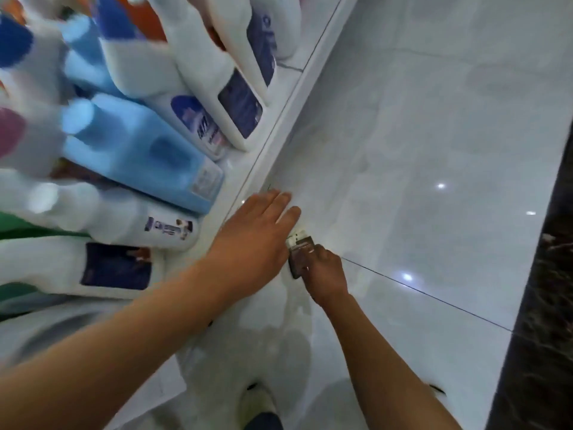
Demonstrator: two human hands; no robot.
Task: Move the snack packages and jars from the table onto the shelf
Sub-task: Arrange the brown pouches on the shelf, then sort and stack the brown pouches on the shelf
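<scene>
A glossy pale tiled floor (pixel 418 150) is filling the right side of the view, with small ceiling lights reflecting in it, and a dark speckled strip (pixel 536 305) is running along its right edge.

The fingers (pixel 321 254) of the right hand (pixel 325 274) are curling round a small dark packet (pixel 300 252) with a pale end, gripping it low down just above the floor, right beside the white edge of the shelf (pixel 279 125). What the packet's label says is too blurred to read. The fingers (pixel 279 203) of the left hand (pixel 254 237) are lying straight and relaxed, holding nothing, with the hand hovering flat over the shelf edge and its fingertips reaching just past the packet's pale end. Whether the left hand is touching the packet cannot be told. Both bare forearms are stretching in from the bottom of the view, the left one crossing in front of the shelf.

On the shelf to the left, white bottles (pixel 214 72) with dark blue labels are standing in rows, a light blue bottle (pixel 139 156) is sitting between them, and more white bottles are blurring toward the left edge. A shoe (pixel 257 405) is showing on the floor near the bottom.
</scene>
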